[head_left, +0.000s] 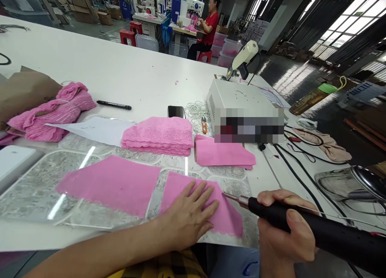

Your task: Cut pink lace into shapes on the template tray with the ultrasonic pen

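My left hand [193, 213] lies flat with spread fingers on a pink fabric piece [177, 189] near the table's front edge. In my right hand [286, 225] is a black handheld tool [271, 213] with a thin metal tip, like an ultrasonic cutter or soldering iron. Its tip is at the fabric's upper right edge; whether it touches cannot be made out. Another flat pink fabric piece [114, 185] lies to the left on the clear patterned mat [33, 189]. Behind them are a stack of pink lace pieces [158, 135] and folded pink fabric [223, 151].
A grey machine box [244, 97] stands behind the folded fabric, with orange snips [204, 126] and a phone [175, 111] beside it. Black cables [298, 173] and a glass pitcher [337, 185] are at right. A pink lace bundle [51, 117] lies left. A person [210, 26] sews beyond.
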`<state>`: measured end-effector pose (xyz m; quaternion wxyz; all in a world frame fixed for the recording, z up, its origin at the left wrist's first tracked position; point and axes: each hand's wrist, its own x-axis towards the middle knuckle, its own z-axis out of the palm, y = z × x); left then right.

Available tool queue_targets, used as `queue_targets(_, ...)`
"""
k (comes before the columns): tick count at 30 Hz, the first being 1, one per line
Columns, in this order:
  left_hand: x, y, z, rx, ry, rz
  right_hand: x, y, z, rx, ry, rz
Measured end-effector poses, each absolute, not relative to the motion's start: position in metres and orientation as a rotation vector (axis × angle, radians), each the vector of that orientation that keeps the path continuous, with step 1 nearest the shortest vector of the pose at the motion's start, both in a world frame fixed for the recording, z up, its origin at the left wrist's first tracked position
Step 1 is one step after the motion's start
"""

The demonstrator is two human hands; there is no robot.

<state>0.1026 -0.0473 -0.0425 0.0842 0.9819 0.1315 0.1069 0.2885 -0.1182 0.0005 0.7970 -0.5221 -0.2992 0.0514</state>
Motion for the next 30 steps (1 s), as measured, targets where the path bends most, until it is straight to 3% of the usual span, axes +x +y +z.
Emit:
queue_targets(22,0.095,-0.050,-0.024,2.943,0.410,0.312,0.288,-0.119,0.001,-1.111,-0.609,0.130)
queue_targets(30,0.048,-0.041,-0.033,2.957,0.698,0.546,0.286,-0.115,0.006,-1.119,-0.476,0.125)
